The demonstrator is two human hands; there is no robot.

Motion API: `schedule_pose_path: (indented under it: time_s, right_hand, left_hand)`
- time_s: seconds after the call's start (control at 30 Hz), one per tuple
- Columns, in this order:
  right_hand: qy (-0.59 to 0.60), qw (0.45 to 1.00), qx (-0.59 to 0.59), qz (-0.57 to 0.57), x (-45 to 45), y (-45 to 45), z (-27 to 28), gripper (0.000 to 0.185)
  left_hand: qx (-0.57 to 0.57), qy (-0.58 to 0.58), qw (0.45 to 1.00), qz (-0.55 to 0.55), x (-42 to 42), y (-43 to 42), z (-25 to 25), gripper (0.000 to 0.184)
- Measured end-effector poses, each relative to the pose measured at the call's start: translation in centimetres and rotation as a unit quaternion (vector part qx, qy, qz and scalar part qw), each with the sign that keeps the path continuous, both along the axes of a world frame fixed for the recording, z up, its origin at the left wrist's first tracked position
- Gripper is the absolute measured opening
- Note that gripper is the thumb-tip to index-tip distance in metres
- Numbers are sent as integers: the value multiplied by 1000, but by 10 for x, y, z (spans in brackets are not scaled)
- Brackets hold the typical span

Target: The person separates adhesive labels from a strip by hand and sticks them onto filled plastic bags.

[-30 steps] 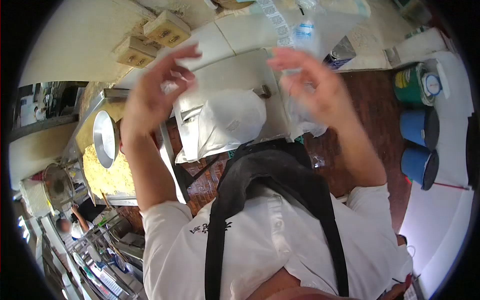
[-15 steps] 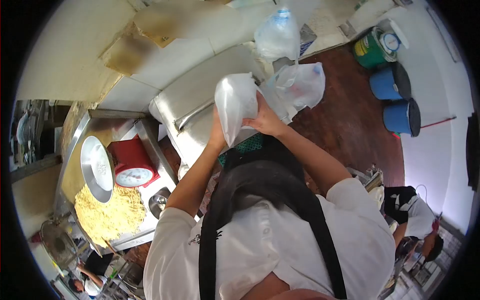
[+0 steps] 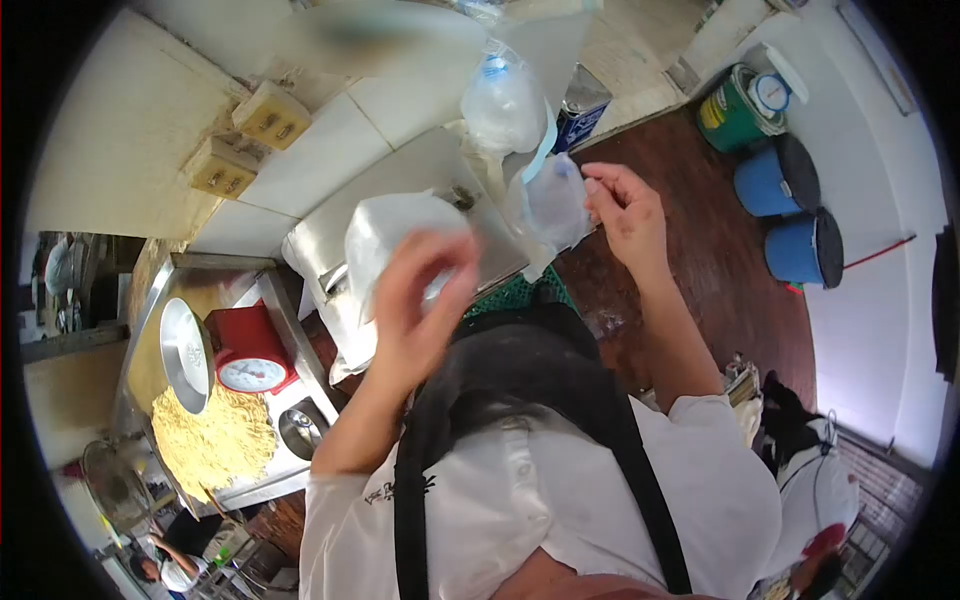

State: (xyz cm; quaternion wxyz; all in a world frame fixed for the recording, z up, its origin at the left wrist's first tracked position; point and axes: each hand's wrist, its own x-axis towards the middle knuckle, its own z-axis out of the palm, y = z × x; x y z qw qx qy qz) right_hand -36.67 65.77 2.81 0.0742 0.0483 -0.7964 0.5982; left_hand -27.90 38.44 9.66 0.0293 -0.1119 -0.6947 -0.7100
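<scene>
A filled, translucent white plastic bag (image 3: 375,225) rests on the stainless steel surface (image 3: 325,225). In front of it my left hand (image 3: 415,305) is smeared by motion, its curved fingers apart from the thumb and nothing visible between them. My right hand (image 3: 632,220) is at the right edge of a clear plastic bag (image 3: 552,205) that hangs beyond the steel surface. Its thumb and fingertips come together at that edge in what looks like a pinch. Another clear bag with blue print (image 3: 503,110) is just above.
To the left, a red dial scale (image 3: 240,335) with a metal pan (image 3: 187,355) stands by a pile of noodle-like strips (image 3: 215,435) and a steel bowl (image 3: 302,430). Blue bins (image 3: 770,185) line the right wall. Co-workers (image 3: 815,480) are in the lower corners.
Both hands have let go of the filled bag, which is now on the steel surface. My right hand has moved right to the hanging clear bag. The view has shifted slightly.
</scene>
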Motion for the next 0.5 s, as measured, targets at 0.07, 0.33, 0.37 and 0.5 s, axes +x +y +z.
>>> schedule_pose_path:
  time_s: [0.07,0.33,0.37,0.5]
  right_hand:
    - [-24,999,-38,10,-14,17,11,26]
    - [-24,990,-102,95,-36,69,7,34]
    - [-25,990,-88,104,-36,76,4,34]
    - [5,992,-22,126,-32,82,3,30]
  left_hand:
    - [-108,-45,992,44,-59,59,-41,53]
    - [-330,-104,928,137,-149,119,-166,41]
    - [-329,-122,924,153,-144,116,-161,35]
    - [-21,-176,966,190,-113,102,-123,23]
